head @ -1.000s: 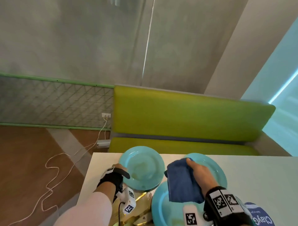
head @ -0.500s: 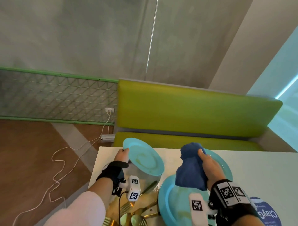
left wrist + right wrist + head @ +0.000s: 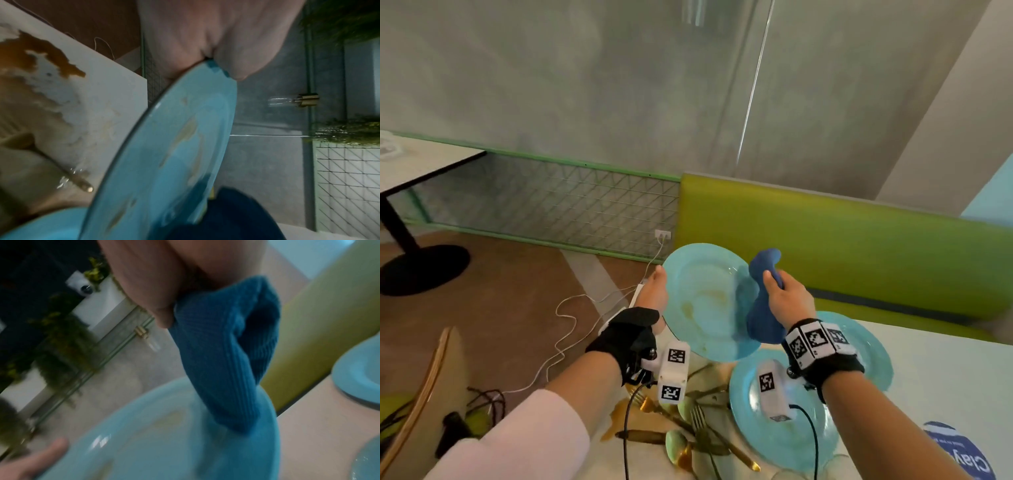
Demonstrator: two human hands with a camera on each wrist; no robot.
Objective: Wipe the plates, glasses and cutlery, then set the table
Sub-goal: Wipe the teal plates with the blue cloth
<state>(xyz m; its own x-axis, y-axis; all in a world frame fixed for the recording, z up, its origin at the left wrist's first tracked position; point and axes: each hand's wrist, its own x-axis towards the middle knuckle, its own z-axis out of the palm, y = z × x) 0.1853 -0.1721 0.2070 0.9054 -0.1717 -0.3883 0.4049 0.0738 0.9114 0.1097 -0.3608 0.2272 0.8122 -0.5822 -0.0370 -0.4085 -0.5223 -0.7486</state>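
At the left edge of the table (image 3: 945,370), a tilted blue plate (image 3: 709,301) is held clear of the surface by the left hand (image 3: 654,294), whose thumb and fingers pinch its left rim; the wrist view shows the rim wedged between them. The plate is judged stiff, smooth, breakable and probably slippery where yellowish smears lie on its face, so a rim grip with support behind is judged safest. Below it, near the table's front-left corner, gold cutlery (image 3: 688,431) is piled in a brown spill (image 3: 616,421); the pieces are judged light, hard and liable to slide.

To the right, a dark blue cloth (image 3: 763,308) is gripped by the closed fingers of the right hand (image 3: 787,298), its loose end hanging against the held plate's right side. It is judged soft and limp, best bunched in the palm. Beneath that wrist a second plate (image 3: 784,442) lies near the front edge, faintly smeared, and a third plate (image 3: 873,346) lies just behind it. Glasses can hardly be made out at the bottom edge.
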